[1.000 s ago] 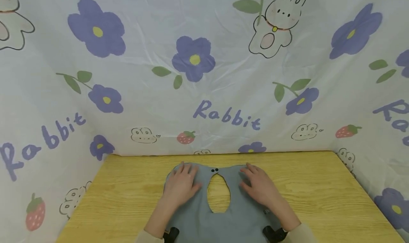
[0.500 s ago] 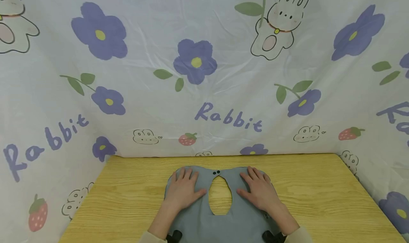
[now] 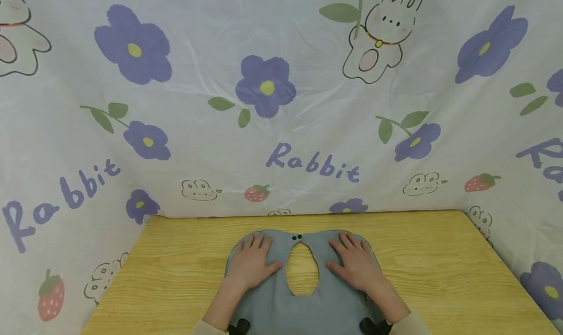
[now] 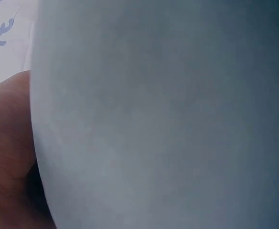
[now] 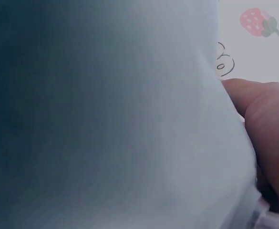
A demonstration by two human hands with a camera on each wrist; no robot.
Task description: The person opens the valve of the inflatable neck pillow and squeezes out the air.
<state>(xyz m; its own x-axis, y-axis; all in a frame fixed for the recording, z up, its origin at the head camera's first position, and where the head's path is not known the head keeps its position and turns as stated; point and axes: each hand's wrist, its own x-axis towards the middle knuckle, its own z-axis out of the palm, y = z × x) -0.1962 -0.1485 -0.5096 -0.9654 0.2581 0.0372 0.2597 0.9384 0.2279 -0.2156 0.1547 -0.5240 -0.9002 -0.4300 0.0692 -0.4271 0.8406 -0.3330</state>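
A grey-blue bib [image 3: 303, 310] lies spread on the wooden table, its oval neck opening in the middle and two dark snaps [image 3: 297, 237] closing the strap at the far end. My left hand [image 3: 251, 261] rests flat on the bib's left shoulder, fingers straight and pointing away, thumb near the neck opening. On the right shoulder lies my right hand [image 3: 355, 259], also flat with fingers spread. Bib cloth [image 4: 153, 119] fills most of the left wrist view and hides the fingers. Similar blurred cloth [image 5: 129, 119] covers much of the right wrist view, with part of the hand beside it.
The wooden table [image 3: 184, 252] extends to both sides of the bib. A white curtain [image 3: 198, 144] printed with flowers, rabbits and strawberries hangs behind it and along both sides. Dark wrist mounts [image 3: 239, 326] show under the wrists.
Both hands have flattened onto the bib from a slightly raised, bent-finger pose, and their thumbs have come closer to the neck opening. In the last half second the hands have stayed nearly still.
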